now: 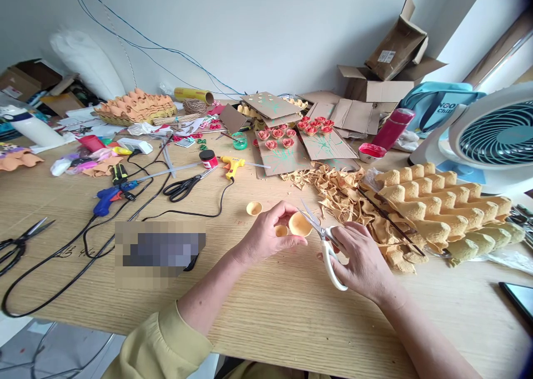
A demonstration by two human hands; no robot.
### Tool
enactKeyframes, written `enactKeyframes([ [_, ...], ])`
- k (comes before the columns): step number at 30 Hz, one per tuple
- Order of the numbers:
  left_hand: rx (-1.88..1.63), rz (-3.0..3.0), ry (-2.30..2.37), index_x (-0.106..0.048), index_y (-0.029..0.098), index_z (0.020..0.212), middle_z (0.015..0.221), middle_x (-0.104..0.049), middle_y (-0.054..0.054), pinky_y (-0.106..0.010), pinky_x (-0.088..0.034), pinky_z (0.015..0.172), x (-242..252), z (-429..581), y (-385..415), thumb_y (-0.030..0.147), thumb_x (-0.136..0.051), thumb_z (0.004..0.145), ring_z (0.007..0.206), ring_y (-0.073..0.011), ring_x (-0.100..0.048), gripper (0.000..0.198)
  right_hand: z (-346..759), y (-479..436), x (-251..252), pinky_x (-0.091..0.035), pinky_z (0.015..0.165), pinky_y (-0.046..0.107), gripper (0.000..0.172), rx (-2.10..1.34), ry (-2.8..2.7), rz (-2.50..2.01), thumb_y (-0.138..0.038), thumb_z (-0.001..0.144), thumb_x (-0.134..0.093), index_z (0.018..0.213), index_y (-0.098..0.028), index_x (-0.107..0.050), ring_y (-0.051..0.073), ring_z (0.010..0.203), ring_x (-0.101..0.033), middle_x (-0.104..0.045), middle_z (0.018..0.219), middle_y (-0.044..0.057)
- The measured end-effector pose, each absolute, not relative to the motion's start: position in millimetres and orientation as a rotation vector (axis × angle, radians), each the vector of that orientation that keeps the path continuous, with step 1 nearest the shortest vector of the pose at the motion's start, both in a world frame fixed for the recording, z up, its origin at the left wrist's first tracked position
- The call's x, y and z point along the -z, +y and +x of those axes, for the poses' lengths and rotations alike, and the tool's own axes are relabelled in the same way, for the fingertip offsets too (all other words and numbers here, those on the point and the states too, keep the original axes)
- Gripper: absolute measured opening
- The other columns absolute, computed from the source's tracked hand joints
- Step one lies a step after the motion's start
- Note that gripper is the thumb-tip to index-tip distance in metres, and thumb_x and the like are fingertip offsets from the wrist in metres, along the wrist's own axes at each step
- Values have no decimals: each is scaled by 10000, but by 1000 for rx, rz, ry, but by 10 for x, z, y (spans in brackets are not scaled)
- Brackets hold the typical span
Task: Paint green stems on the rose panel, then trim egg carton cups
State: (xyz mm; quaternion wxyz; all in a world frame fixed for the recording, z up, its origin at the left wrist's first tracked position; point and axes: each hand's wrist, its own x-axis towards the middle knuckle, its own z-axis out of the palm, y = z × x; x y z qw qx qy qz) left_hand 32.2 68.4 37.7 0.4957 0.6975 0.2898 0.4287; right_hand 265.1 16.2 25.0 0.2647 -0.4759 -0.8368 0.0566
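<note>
Over the middle of the table my left hand (272, 232) pinches a round egg-carton cup (298, 225) between thumb and fingers, its hollow side facing me. My right hand (358, 259) grips white-handled scissors (332, 265), fingers in the loops. Their blades (310, 215) are parted at the cup's right rim; whether they bite into it I cannot tell. Another small cup (281, 231) shows just under my left palm, partly hidden by the fingers. A third cup (254, 208) sits on the table beyond my left wrist.
Carton scraps (333, 190) and stacked egg trays (433, 201) lie to the right, near a fan (495, 135). Red paper flowers on cardboard (283, 151) lie behind. Glue guns, a yellow one (232, 165) and a blue one (110, 198), trail cords at left, near black scissors (187, 187).
</note>
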Motion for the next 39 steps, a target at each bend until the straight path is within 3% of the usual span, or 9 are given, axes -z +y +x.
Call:
enactKeyframes([
  [8,-965,1653,702,-587,155,1025,969,-633,-38,-261,-495,836,-447,302,670,344,-863,700,886,-152,-618,466,2657,161,-251,-398,909,402,179,-126,-2265,-1272,-243,817,-592,792,-235,-416,159,648,-498,-500,686,-39],
  [27,-848,1553,545,-618,160,1119,1012,-646,-69,-292,-525,806,-356,153,806,467,-826,726,898,-183,-647,541,2693,138,-245,-386,782,335,266,-200,-2268,-1099,-184,877,-604,767,-232,-367,127,603,-444,-456,662,-61],
  [34,-878,1491,544,-643,155,1175,1099,-665,-99,-308,-536,867,-409,140,808,436,-852,702,1023,-211,-640,588,2735,140,-208,-392,735,330,247,-184,-2284,-1075,-164,883,-591,783,-238,-378,139,609,-437,-457,664,-49],
  [39,-880,1486,538,-643,153,1171,1069,-682,-99,-303,-548,832,-369,144,832,428,-865,685,982,-207,-659,601,2727,152,-208,-416,780,346,209,-186,-2284,-1115,-180,878,-580,795,-237,-397,148,628,-457,-487,689,-36],
])
